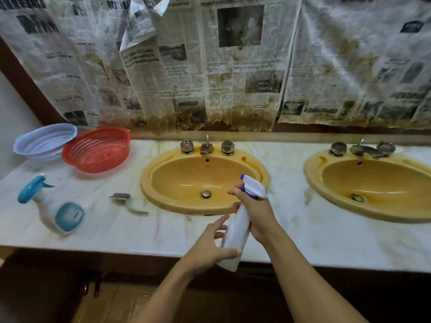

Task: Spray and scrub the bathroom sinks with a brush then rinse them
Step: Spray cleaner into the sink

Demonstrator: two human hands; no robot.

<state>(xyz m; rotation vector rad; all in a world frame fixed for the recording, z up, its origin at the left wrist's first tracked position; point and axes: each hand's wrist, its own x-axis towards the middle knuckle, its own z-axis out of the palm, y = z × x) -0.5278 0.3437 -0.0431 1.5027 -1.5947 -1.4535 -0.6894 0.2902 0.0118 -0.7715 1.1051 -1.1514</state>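
Note:
Two yellow oval sinks are set in a marble counter: the left sink (186, 180) straight ahead, the right sink (363, 183) at the far right. My right hand (258, 215) grips the neck of a white spray bottle (238, 231) with a purple-and-white trigger head, its nozzle aimed at the left sink. My left hand (214, 243) holds the bottle's lower body, thumb under it and fingers round the label side. A small green-handled scrub brush (127, 201) lies on the counter left of the left sink.
A second spray bottle (50, 206), white with a blue trigger, stands at the left. A red basket (96, 149) and a pale blue basket (44, 141) sit at the back left. Chrome taps (206, 148) stand behind each sink. Stained newspaper (210, 61) covers the wall.

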